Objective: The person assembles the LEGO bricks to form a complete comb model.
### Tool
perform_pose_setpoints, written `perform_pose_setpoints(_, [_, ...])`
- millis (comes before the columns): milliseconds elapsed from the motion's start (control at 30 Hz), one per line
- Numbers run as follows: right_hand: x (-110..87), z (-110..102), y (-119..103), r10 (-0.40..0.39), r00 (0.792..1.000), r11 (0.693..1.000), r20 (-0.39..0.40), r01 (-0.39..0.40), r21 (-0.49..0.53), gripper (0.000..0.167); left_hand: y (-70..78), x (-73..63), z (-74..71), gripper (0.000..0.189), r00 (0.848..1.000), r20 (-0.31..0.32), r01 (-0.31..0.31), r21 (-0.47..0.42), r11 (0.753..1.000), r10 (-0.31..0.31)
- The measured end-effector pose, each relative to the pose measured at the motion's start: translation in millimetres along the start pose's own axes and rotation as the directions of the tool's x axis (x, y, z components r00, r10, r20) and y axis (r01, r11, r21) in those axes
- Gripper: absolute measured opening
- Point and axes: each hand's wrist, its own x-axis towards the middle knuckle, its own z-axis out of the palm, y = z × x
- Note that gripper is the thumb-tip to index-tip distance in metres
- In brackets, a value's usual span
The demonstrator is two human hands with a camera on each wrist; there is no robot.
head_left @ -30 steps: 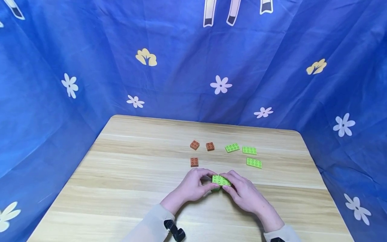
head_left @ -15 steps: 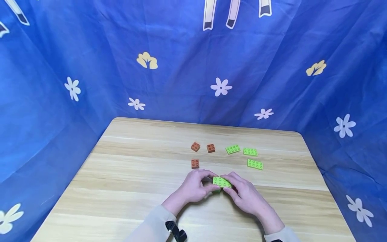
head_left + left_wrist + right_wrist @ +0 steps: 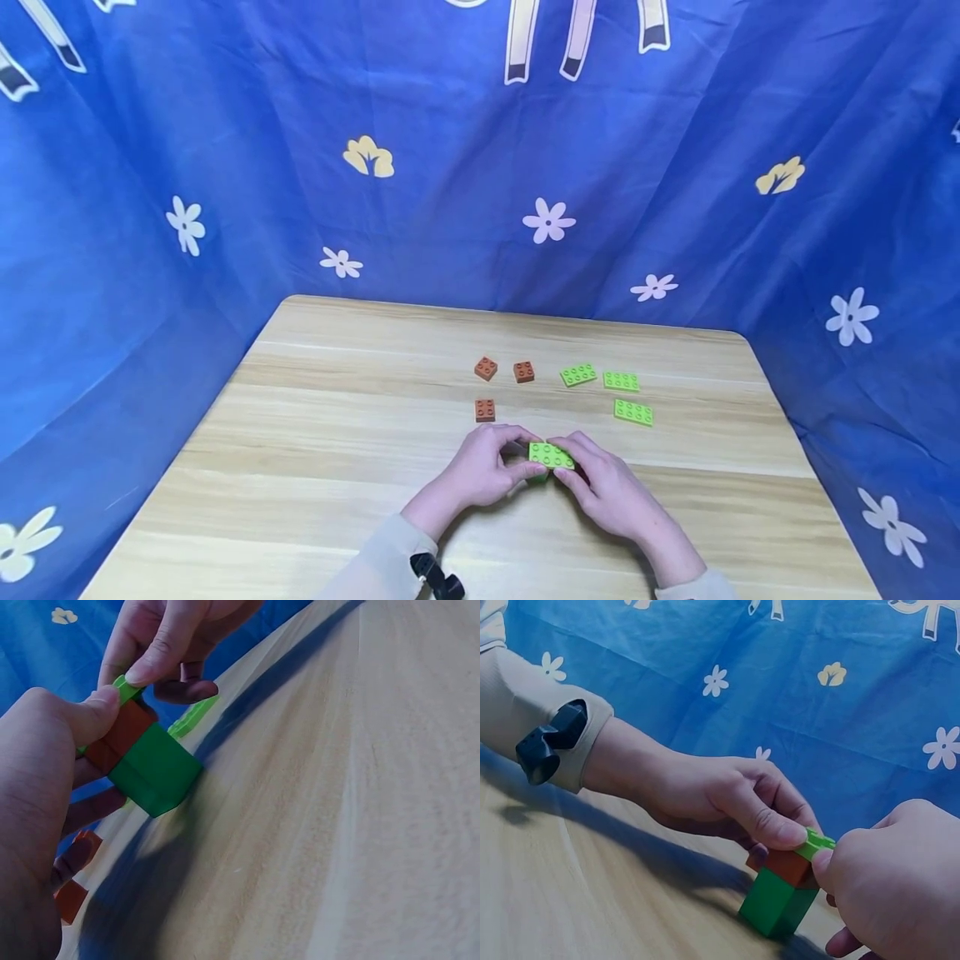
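Both hands pinch a small stack of toy building bricks near the middle of the table. On its top lies a lime green studded brick (image 3: 551, 455), above reddish-brown bricks (image 3: 126, 735) and a dark green block (image 3: 155, 771) at the bottom. My left hand (image 3: 480, 471) holds the left end, thumb in front and fingers behind. From the right, my right hand (image 3: 611, 490) grips the other end of the lime brick between thumb and fingers. In the right wrist view the dark green block (image 3: 776, 904) appears upright at or near the tabletop; contact is unclear.
Beyond the hands lie three loose reddish-brown square bricks, one of them nearest the left hand (image 3: 484, 410). Three loose lime bricks, including a near one (image 3: 633, 412), lie to their right. A blue patterned curtain (image 3: 450, 183) surrounds the wooden table (image 3: 300, 433).
The scene sits slightly lower in the head view as the camera tilts up. Both hands keep their hold on the stack, with little visible movement.
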Motion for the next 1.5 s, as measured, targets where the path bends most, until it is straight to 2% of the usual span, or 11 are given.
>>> perform_pose_setpoints(200, [1.8,0.2,1.6,-0.026,1.0,1.0,-0.001,0.026,0.014,0.037,0.9,-1.4,-1.7,0.037,1.0,0.001,0.017,-0.001,1.0,-0.017])
perform_pose_setpoints(500, [2.5,0.6,2.9,-0.031,0.999,0.999,-0.009,0.031,0.023,0.035,2.6,-1.6,-1.5,0.036,1.0,0.013,-0.006,-0.007,1.0,0.006])
perform_pose_setpoints(800, [2.5,0.3,2.8,-0.039,0.999,0.999,-0.029,0.038,-0.028,0.033,3.3,-1.7,-3.2,0.039,0.997,0.024,-0.068,0.066,0.995,0.067])
perform_pose_setpoints(1067, [3.1,-0.4,2.1,-0.036,0.999,0.998,-0.023,0.035,-0.053,0.033,0.2,-2.8,-4.6,0.041,0.992,0.053,-0.116,0.075,0.99,0.113])
perform_pose_setpoints(1333, [4.1,-1.2,2.2,-0.048,0.998,0.997,-0.027,0.046,-0.069,0.033,-1.6,-1.5,-12.6,0.046,0.985,0.098,-0.149,0.087,0.985,0.14])
perform_pose_setpoints(1500, [3.8,-0.4,3.3,-0.047,0.999,0.997,-0.023,0.046,-0.067,0.033,-3.1,-1.8,-22.2,0.049,0.984,0.11,-0.149,0.11,0.983,0.137])
